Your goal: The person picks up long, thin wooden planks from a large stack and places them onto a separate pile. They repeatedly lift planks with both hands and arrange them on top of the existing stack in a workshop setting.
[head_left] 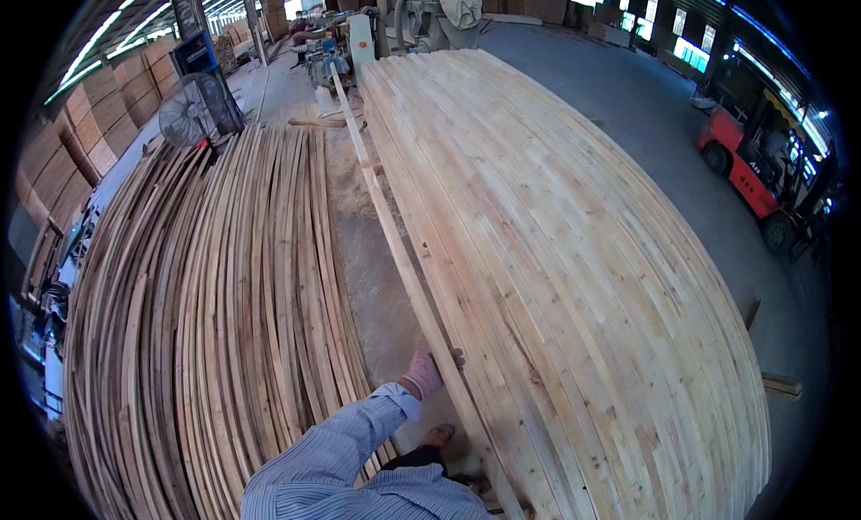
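Note:
My left hand (423,373), in a pinkish glove, closes round a long, narrow wooden strip (395,242) from its left side, with fingertips showing past its right edge. The pale strip runs from the machine (327,61) at the far end down to the lower edge, by my feet. It lies along the left side of a wide stack of smooth, light boards (556,251). To the left of my arm lies a broad pile of rougher, darker wooden strips (224,287). My right hand is out of view.
A fan (186,112) stands beyond the strip pile, near a post. Sawdust (354,183) covers the floor of the narrow aisle between the two piles. A red forklift (749,174) is at the right. Stacked panels (99,116) line the far left, and short wood pieces (782,387) lie right of the boards.

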{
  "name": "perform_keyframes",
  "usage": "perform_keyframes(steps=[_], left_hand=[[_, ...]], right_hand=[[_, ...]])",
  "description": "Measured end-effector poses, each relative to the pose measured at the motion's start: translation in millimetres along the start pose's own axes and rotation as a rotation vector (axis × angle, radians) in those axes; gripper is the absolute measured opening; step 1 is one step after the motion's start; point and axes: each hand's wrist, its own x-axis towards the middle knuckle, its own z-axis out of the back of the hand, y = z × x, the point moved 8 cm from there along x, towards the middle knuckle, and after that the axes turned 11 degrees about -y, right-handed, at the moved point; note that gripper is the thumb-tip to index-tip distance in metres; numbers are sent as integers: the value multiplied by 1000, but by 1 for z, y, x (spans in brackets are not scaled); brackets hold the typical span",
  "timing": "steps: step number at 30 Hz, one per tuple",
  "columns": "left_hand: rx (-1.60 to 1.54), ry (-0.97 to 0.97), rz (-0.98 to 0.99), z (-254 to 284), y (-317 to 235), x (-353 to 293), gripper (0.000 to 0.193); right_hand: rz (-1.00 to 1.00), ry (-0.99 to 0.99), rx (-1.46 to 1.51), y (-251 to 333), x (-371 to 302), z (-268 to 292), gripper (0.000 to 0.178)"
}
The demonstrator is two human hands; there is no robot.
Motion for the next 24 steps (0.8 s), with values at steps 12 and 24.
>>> perform_keyframes(steps=[12, 24], left_hand=[[284, 262, 316, 80, 224, -86, 65], [415, -4, 136, 44, 218, -96, 56]], right_hand=[[92, 146, 127, 151, 98, 19, 48], [-61, -339, 119, -168, -45, 22, 67]])
